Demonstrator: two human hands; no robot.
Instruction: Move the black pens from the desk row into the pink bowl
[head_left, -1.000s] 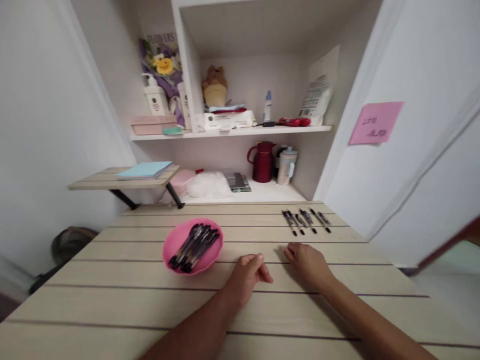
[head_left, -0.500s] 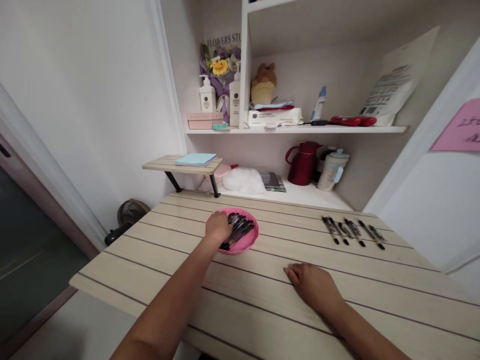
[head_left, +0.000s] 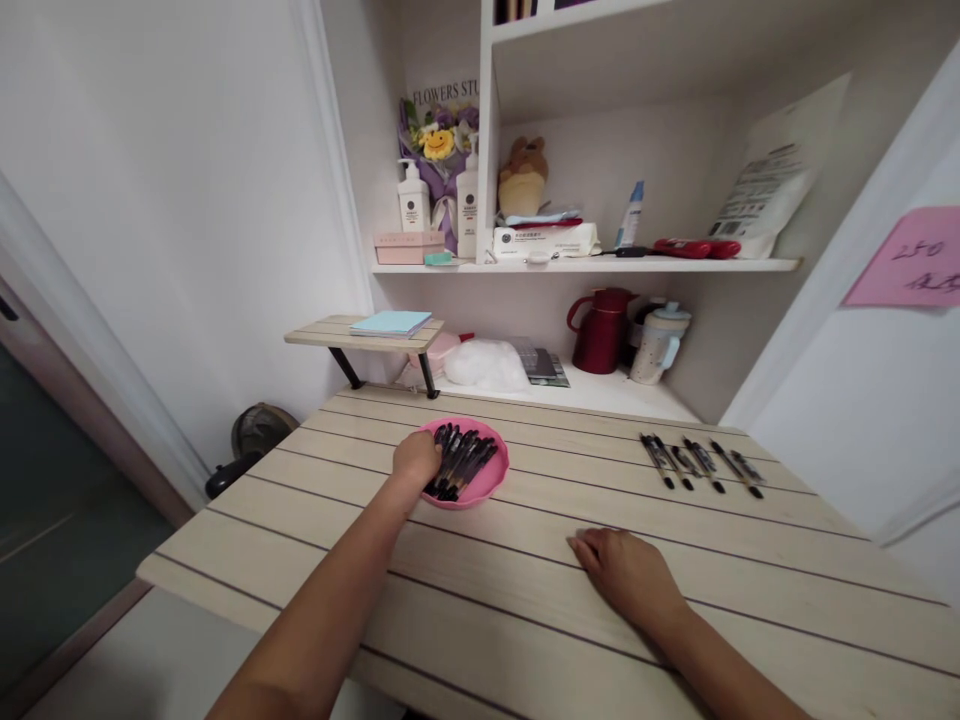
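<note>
A view from a head-worn camera looks down a person's two bare forearms onto a pale slatted wooden table (head_left: 517,625) set against a white alcove of shelves. At far left, on the floor beside the table, sits a dark round fan (head_left: 253,437). Above the table's back left corner a small raised shelf holds a light blue notebook (head_left: 391,321). The left hand (head_left: 415,459) reaches forward into a shallow pink bowl (head_left: 492,484) near the middle of the table, with its fingers down among a heap of black pens (head_left: 463,464) lying side by side in the bowl; whether the fingers have closed on a pen cannot be told. The pens look light, stiff and smooth, likely to roll or slip against one another, so a pinch around the middle of one barrel would probably hold best. Behind the bowl, on the lower shelf, stand a dark red jug (head_left: 600,331) and a pale lidded cup (head_left: 659,343). Nearer the camera, the right hand (head_left: 627,571) lies flat and palm down on the bare wood, holding nothing, well apart from the left hand. Further right, near the table's back edge, a short row of pens (head_left: 701,463) lies in a neat line. A pink paper note (head_left: 906,270) is stuck to the white wall at far right.
</note>
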